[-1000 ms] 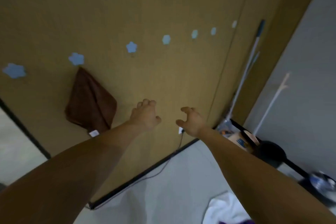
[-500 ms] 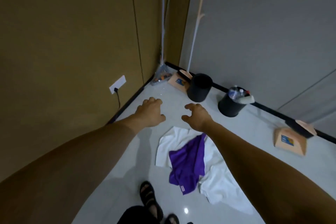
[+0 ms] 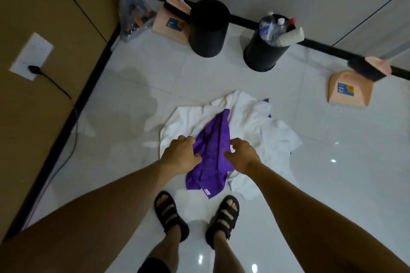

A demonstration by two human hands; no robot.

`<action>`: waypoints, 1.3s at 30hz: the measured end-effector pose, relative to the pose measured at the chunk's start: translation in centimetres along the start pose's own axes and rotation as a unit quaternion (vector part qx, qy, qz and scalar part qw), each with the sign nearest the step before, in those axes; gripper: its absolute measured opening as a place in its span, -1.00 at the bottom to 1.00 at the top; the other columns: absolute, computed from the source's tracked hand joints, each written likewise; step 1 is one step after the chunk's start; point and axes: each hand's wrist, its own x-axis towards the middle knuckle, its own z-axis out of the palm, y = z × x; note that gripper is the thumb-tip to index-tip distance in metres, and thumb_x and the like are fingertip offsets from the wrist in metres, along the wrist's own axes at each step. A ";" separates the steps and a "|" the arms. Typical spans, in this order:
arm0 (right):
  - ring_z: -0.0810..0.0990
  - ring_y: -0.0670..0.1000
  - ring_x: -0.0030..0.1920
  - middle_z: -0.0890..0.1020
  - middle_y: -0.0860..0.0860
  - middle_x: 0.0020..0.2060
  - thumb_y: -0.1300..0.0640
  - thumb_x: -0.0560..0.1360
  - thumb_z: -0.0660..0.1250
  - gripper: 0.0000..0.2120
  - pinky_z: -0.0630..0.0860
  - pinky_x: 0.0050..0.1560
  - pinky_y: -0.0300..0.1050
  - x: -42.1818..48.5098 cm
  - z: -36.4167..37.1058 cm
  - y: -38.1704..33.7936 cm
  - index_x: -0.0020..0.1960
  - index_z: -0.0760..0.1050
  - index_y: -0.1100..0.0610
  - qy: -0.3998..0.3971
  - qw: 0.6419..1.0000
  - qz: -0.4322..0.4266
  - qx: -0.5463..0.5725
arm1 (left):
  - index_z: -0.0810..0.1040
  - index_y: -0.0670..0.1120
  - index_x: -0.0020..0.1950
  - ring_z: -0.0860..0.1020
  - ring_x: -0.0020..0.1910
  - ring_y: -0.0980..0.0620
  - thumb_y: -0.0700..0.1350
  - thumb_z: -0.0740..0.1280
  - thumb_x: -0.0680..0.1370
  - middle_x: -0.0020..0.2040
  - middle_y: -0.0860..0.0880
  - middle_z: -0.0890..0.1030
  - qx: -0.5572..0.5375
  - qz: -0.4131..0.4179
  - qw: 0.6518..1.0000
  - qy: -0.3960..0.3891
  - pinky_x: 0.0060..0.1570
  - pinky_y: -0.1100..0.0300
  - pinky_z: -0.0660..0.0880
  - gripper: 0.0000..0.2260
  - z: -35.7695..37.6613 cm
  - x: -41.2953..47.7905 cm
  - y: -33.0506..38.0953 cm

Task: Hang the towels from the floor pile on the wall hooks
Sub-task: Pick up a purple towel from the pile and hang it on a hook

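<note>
1. Head view is showing the pile lying on the floor just ahead of my sandals. A purple towel is sitting on top of crumpled white towels.
2. Left hand is hanging over the purple towel's left edge and right hand over its right edge. Fingers on both are curling loosely and are grasping nothing that I can see. I cannot tell whether they are touching the cloth.
3. Handling, as judged: the purple towel is looking light, soft and limp, with no stiffness to hold a shape. It is likely to drape and fold as it lifts, and nothing about it is looking fragile.
4. Hold point, as judged: I am favouring a pinch at the near corner, where a small tag is showing, or along the top hem. That way the towel is peeling off alone without dragging the white towels.
5. Surface: the floor is glossy pale tile and is reflecting ceiling lights. Cloth is likely to slide on it rather than catch.
6. Room: a brown wall with an outlet and trailing cord is running along my left. Two black bins and two dustpans are standing by the far wall. Wall hooks are not in view.
</note>
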 end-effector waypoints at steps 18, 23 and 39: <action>0.52 0.25 0.13 0.53 0.18 0.12 -0.01 0.56 0.20 -0.67 0.41 0.03 0.04 30.1 21.6 17.7 0.19 0.40 0.20 0.083 0.992 0.095 -0.006 | 0.22 -0.10 0.48 0.40 0.32 -0.15 0.01 0.31 0.53 0.39 -0.15 0.37 -0.073 -0.063 0.993 -0.063 0.24 -0.03 0.40 -0.43 27.6 21.6 -11.2; 0.57 0.23 0.01 0.63 0.16 -0.01 -0.02 0.62 0.07 -0.68 0.42 -0.07 -0.02 25.6 19.5 15.3 0.04 0.52 0.15 0.112 0.992 0.048 -0.005 | 0.25 -0.11 0.47 0.44 0.29 -0.13 0.02 0.31 0.53 0.38 -0.15 0.39 -0.085 -0.074 0.990 -0.087 0.25 -0.02 0.40 -0.45 24.6 19.3 -10.1; 0.56 0.17 -0.10 0.60 0.09 -0.21 0.08 0.58 0.13 -0.66 0.36 -0.17 -0.10 -1.2 -8.7 -7.1 -0.32 0.51 -0.03 0.114 0.971 -0.191 -0.083 | 0.45 0.03 0.23 0.54 0.06 0.06 0.05 0.47 0.31 0.08 0.09 0.56 -0.075 0.108 0.991 0.030 0.07 0.14 0.48 -0.49 -7.6 -0.2 2.2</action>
